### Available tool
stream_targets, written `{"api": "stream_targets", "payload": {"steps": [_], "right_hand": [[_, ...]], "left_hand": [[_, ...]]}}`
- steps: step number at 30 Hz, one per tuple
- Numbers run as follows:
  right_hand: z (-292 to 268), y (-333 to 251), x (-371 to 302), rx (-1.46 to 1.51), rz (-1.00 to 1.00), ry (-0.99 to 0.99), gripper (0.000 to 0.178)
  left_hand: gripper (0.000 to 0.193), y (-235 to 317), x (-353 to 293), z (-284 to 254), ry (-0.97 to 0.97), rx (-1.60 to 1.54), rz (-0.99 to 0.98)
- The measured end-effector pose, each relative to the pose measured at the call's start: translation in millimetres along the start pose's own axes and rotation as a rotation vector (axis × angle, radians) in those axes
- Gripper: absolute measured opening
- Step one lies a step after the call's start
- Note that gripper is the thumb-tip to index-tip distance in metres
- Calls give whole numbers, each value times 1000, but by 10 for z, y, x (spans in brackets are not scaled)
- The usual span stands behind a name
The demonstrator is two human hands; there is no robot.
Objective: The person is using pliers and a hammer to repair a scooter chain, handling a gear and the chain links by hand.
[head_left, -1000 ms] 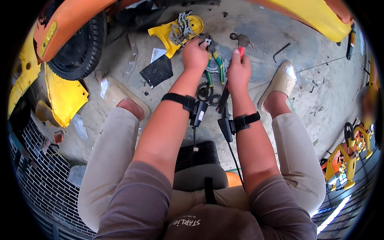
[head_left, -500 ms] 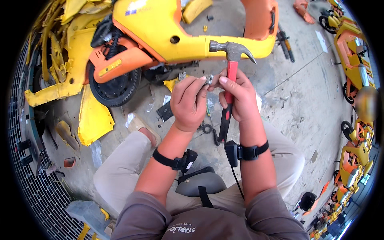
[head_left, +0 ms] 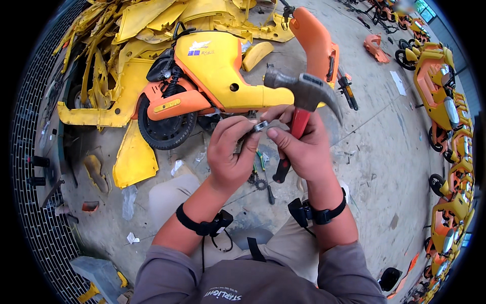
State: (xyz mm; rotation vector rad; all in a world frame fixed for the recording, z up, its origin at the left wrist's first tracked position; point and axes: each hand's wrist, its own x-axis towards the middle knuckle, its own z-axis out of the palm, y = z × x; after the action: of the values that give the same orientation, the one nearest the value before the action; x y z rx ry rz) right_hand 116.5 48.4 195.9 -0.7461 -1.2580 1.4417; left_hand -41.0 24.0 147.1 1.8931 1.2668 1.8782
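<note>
Between the fingertips of my left hand (head_left: 227, 152) is a small ring-shaped metal part (head_left: 260, 126), held up in front of me. My right hand (head_left: 308, 152) is wrapped round a claw hammer (head_left: 300, 123) with a red and black handle. Its steel head points upward, above my fist. The right thumb and forefinger come close to the metal part; whether they touch it I cannot tell. Just beyond my hands a yellow and orange scooter body (head_left: 210, 71) lies on the floor, its black wheel (head_left: 167, 117) to the left.
Below my hands lie a small gear (head_left: 260, 185) and a screwdriver (head_left: 271, 195). Yellow panels (head_left: 147, 23) are heaped at the far left. A row of yellow scooters (head_left: 438, 86) lines the right. A grey bin (head_left: 96, 276) stands at the lower left.
Both hands have come lower in the picture, still holding the metal part and the hammer. The hammer now leans more to the right and looks larger. More of the scooter and panel heap shows.
</note>
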Motion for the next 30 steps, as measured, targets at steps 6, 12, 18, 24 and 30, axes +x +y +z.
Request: {"api": "stream_targets", "payload": {"steps": [6,12,18,24,30], "right_hand": [[-191,511,72,-117,-36,-76,30],[-365,658,228,-154,13,-97,37],[-436,667,343,-382,6,-195,33],[-555,789,307,-381,0,-220,37],[-525,727,283,-504,-26,-228,37]], "left_hand": [[23,-242,-140,23,-122,-16,-108],[22,-466,-38,5,-311,-46,-228],[23,-636,41,-52,-430,-129,-282],[22,-596,134,-55,-521,-116,-414],[20,-635,126,-100,-504,-8,-218]]}}
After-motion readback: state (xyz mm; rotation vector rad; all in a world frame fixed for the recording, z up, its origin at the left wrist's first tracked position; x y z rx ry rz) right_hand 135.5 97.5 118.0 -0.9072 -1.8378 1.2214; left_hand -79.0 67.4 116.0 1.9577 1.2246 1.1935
